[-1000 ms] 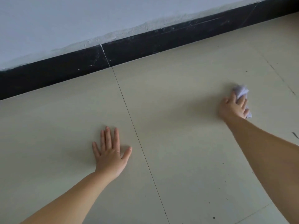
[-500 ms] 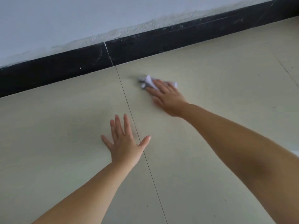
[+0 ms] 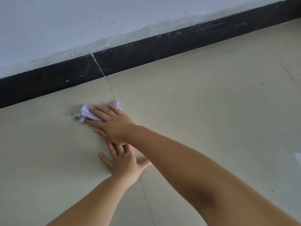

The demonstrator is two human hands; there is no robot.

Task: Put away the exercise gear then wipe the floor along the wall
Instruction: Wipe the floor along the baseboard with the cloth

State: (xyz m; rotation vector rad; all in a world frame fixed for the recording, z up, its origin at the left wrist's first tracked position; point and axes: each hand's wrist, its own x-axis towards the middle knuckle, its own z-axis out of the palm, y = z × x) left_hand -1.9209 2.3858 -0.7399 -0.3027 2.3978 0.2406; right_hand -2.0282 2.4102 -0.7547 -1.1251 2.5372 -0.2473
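Nearest the camera, two bare forearms reach out over the pale floor (image 3: 203, 98). The left hand (image 3: 123, 162) lies flat with its fingers spread and straight, palm down on the tile, holding nothing; it sits on the thin grout line (image 3: 146, 199) between two tiles, much as it did half a second ago, though its fingertips are now hidden under the other wrist.

The right arm crosses over from the right. The right hand (image 3: 112, 124) presses a crumpled white cloth (image 3: 88, 114) against the floor with nearly straight fingers laid on top of it; it pushes the cloth down, not clenching it. A second ago this hand and the cloth were well off to the right. Half a second ago they were just right of the grout line. Now the cloth lies left of that line, with one corner showing just right of the line at the far side of the fingers, and the hand is just beyond the left hand.

Farther off, a black baseboard (image 3: 146, 51) runs along the foot of the pale wall (image 3: 97, 17). The cloth is near it but apart from it. Small dark specks dot the floor on the right.
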